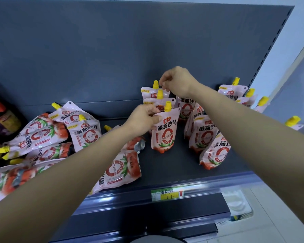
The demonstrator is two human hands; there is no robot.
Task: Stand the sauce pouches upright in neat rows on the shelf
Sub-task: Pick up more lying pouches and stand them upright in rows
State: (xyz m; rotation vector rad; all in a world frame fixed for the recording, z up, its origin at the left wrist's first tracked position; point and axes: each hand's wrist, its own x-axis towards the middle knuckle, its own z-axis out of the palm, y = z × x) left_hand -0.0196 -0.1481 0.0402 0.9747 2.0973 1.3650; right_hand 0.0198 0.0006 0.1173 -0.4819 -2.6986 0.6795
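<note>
Sauce pouches (42,134) lie flat in a messy pile on the left side of the shelf (174,174). They are pink with yellow caps and sit just beside a dark bottle (2,120) at the far left. One flat pouch (119,171) lies near the front edge, partly under the left arm. In the middle, three pouches stand up in a row that goes from front to back. The left hand (142,120) pinches the top left corner of the front pouch (165,132), with the thumb pressed on its face. The middle pouch (159,102) stands right behind it. The right hand (177,81) reaches farther in, with its fingers curled, and pinches the top edge of the back pouch (147,91) just beside its yellow cap (155,84). To the right stands another row (204,135), and its front one, the leaning pouch (216,151), tips a little to the left. More pouches (232,92) stand at the far right, partly hidden behind the right arm. A green and yellow price tag (167,194) sits on the shelf's front strip.
</note>
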